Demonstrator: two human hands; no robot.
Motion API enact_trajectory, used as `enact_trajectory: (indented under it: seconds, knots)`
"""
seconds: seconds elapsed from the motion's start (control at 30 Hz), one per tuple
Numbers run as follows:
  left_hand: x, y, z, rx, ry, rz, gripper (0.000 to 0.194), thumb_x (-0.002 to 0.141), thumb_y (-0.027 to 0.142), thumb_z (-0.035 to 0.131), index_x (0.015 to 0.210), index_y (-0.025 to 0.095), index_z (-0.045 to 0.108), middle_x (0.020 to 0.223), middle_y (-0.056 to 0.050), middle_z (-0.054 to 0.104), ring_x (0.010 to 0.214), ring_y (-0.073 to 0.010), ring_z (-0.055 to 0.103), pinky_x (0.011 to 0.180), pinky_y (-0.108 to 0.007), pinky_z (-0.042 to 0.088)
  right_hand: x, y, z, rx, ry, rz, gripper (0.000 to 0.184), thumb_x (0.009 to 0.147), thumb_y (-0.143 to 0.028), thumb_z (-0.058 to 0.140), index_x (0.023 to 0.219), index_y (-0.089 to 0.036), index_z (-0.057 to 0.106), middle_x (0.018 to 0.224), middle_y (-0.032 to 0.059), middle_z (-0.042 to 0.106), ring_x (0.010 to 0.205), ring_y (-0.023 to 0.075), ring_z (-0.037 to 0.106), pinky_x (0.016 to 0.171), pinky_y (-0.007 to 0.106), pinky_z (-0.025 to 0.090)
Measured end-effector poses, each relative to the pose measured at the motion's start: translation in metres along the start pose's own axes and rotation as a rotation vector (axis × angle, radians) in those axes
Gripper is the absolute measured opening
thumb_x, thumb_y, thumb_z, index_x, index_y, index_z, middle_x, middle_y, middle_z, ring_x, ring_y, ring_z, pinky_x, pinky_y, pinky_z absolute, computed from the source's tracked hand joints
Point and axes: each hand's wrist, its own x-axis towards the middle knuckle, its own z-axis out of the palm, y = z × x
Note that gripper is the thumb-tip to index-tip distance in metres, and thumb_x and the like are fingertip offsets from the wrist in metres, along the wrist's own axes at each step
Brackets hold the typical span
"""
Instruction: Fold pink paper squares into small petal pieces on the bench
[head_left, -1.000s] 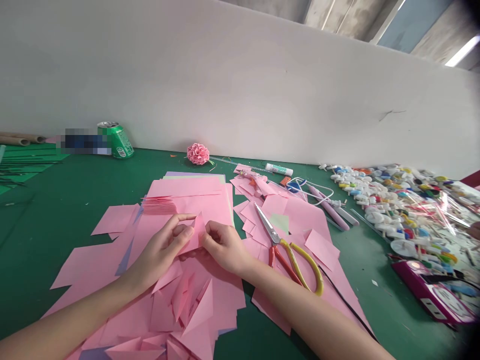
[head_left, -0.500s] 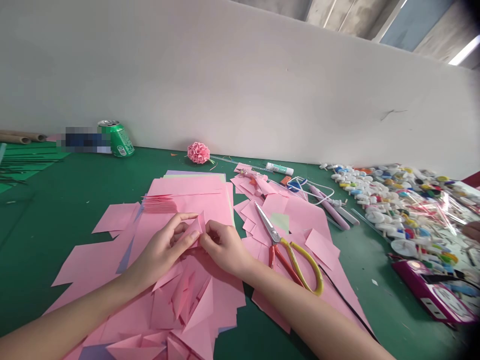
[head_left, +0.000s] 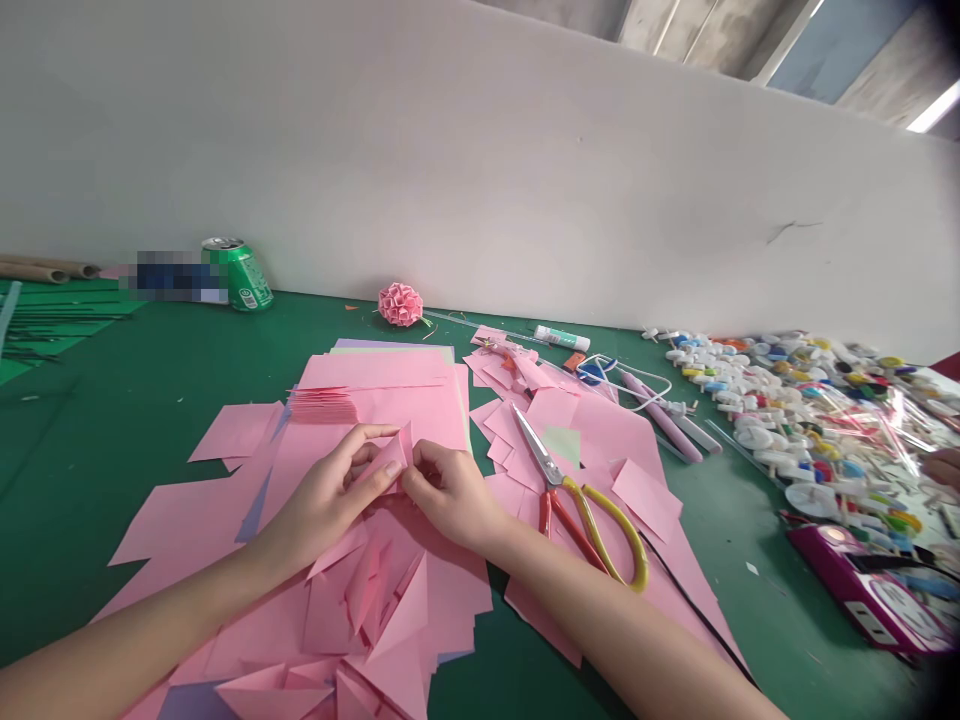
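My left hand (head_left: 330, 500) and my right hand (head_left: 450, 495) meet over a pile of pink paper, both pinched on one small folded pink paper piece (head_left: 388, 462). The fingers of each hand are closed on its edges. Below my hands lie several folded pink triangles (head_left: 382, 600). A stack of pink sheets (head_left: 390, 390) rests just beyond my fingers on the green table (head_left: 135, 400).
Scissors with yellow and red handles (head_left: 581, 500) lie right of my right hand. A pink paper flower ball (head_left: 399, 303), a glue stick (head_left: 561, 338) and a green can (head_left: 240, 272) sit near the wall. Small coloured plastic parts (head_left: 810, 410) and a purple box (head_left: 862, 590) fill the right side.
My fingers have folded the small pink piece tighter and shifted slightly. The rest of the table is unchanged.
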Motion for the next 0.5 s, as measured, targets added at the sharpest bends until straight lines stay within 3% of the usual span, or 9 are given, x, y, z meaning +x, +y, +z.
enact_trajectory:
  seconds: [0.23,0.5]
  knots:
    - [0.0006,-0.0011,-0.0004,0.015,-0.005,0.006,0.047,0.086,0.055,0.053,0.12,0.023,0.051,0.08,0.0,0.063,0.076,-0.0198,0.063,0.07,-0.032,0.05,0.0002,0.0012,0.0004,-0.003,-0.001,-0.003,0.025,0.081,-0.028,0.046,0.062,-0.02,0.033,0.058,-0.0064,0.034,0.056,0.0082,0.029,0.052,0.022,0.024]
    - [0.0021,-0.0053,-0.0056,-0.028,-0.073,-0.027,0.046,0.089,0.052,0.053,0.125,0.025,0.046,0.096,-0.002,0.064,0.089,-0.0202,0.064,0.078,-0.031,0.053,-0.0001,0.0013,-0.0006,0.048,-0.017,-0.003,0.022,0.083,-0.028,0.045,0.065,-0.02,0.036,0.062,-0.0058,0.038,0.057,0.0089,0.03,0.053,0.022,0.027]
